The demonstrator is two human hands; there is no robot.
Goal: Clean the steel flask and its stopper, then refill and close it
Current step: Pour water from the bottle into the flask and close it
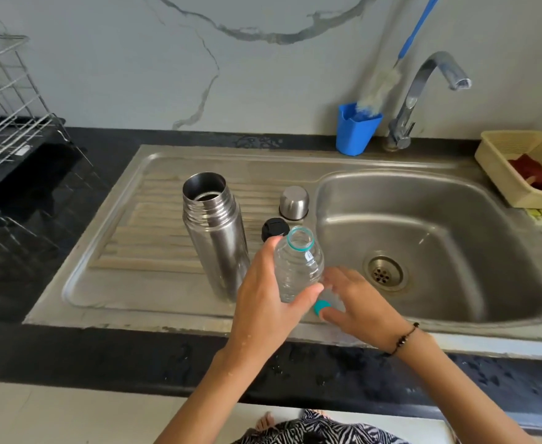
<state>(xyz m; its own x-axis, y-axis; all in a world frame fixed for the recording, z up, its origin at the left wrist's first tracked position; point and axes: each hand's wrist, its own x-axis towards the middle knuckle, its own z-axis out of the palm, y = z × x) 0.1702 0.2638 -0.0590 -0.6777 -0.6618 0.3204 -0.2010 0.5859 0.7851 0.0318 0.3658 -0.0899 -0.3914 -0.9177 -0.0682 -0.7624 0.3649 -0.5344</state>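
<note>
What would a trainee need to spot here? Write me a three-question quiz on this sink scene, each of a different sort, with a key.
1. True or false: the tall open steel flask stands upright on the ribbed steel draining board.
2. Which hand grips the clear uncapped plastic bottle?
A. left hand
B. right hand
C. both hands
3. Fill in: the small teal bottle cap is at the fingers of the ___ hand.

Key
1. True; its black round stopper and small steel cup lid sit beside it on the board.
2. A
3. right
</note>
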